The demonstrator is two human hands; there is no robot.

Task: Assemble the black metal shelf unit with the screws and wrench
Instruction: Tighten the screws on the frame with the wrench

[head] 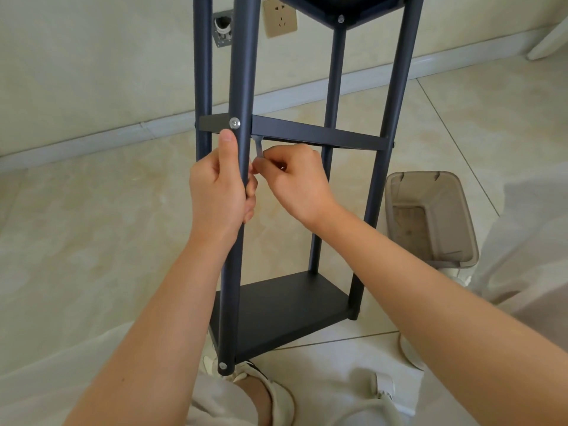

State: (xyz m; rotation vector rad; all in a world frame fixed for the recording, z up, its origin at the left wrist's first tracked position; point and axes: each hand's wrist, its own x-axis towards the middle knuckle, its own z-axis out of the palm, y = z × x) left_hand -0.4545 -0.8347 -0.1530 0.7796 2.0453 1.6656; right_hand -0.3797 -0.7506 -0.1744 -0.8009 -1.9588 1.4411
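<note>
The black metal shelf unit (316, 136) stands upright on the floor in front of me, with a bottom shelf (282, 309), a middle shelf seen edge-on and a top shelf at the frame's upper edge. My left hand (218, 192) grips the near front post just below a silver screw (234, 123) at the middle shelf. My right hand (295, 179) pinches a small silver wrench (259, 147) whose head reaches up under the middle shelf, right of that post. Another screw (223, 365) shows at the post's foot.
A translucent plastic bin (436, 219) stands on the tiled floor right of the shelf. A wall with a socket (279, 18) and a baseboard runs behind. My legs and shoes (270, 392) lie at the shelf's base. White fabric lies at the far right.
</note>
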